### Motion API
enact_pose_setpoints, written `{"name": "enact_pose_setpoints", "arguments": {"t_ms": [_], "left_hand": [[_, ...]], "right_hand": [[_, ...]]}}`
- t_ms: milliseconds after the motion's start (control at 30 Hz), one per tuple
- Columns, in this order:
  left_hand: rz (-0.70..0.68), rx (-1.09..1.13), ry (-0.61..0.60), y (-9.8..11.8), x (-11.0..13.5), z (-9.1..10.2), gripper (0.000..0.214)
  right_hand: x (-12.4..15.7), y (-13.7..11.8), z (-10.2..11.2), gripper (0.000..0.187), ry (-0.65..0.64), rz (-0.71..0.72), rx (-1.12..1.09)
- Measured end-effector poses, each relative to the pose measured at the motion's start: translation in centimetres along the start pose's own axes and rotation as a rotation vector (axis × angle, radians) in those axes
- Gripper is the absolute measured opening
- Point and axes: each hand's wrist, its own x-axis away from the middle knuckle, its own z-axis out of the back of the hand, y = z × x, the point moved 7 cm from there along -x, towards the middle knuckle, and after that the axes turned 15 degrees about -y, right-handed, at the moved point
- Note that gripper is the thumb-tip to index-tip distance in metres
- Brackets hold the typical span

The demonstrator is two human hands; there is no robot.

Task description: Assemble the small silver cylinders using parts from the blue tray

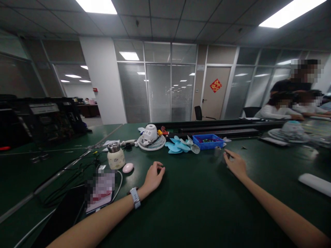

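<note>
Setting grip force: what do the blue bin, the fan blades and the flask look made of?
Blue bin: likely plastic; uniform colour, thin moulded walls. Fan blades: probably pale blue plastic; smooth moulded curves. Flask: cream matte body, material unclear; its lid looks like metal, with bright reflections.

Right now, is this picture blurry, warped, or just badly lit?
Head view: the white rectangular ceiling light panels blow out to glare while the dark green table top lies dim; wide-angle distortion bows the grey ceiling grid and glass partition wall; also in the head view, the right hand is smeared by motion, its grip unreadable; the left hand looks sharp.
</note>
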Motion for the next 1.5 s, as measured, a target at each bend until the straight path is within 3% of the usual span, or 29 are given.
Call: {"name": "enact_pose_setpoints", "arguments": {"t_ms": [167,333,567,733,867,1000,1100,1200,1367,1500], "left_hand": [[-0.006,-0.005,-0.004,0.0,0.0,-0.1,0.031],[-0.002,0.014,0.006,0.1,0.0,0.0,0.031],[-0.014,0.016,0.010,-0.1,0.0,-0.1,0.031],[-0.030,0.007,-0.003,-0.7,-0.3,-0.4,0.032],[-0.011,0.003,-0.016,-0.4,-0.2,-0.2,0.032],[-0.001,-0.004,-0.017,-0.4,-0.3,-0.3,0.032],[-0.007,-0.002,-0.011,-0.8,-0.7,-0.4,0.030],[-0.040,0.004,-0.012,-0.5,-0.6,-0.5,0.028],[-0.096,0.031,-0.017,2.4,0.5,0.0,0.031],[-0.214,0.036,-0.086,5.8,1.4,-0.5,0.035]], "right_hand": [[0.2,-0.7,0.6,0.051,-0.027,-0.048,0.017],[-1.9,-3.4,2.0,0.053,0.040,0.054,0.205],[-5.8,-5.2,-3.1,0.040,-0.386,0.080,0.472],[-6.3,-4.7,-3.5,0.040,-0.389,0.036,0.579],[-7.4,-3.3,-3.5,0.037,-0.508,-0.071,0.585],[-8.1,-3.9,-2.8,0.031,-0.509,-0.040,0.549],[-7.0,-7.4,-1.8,0.032,-0.456,0.117,0.433],[-3.9,-13.2,-0.8,0.036,-0.453,0.327,0.183],[2.9,-21.8,-1.1,0.045,-0.641,0.473,-0.153],[6.8,-25.2,-2.8,0.055,-0.773,0.537,-0.230]]}}
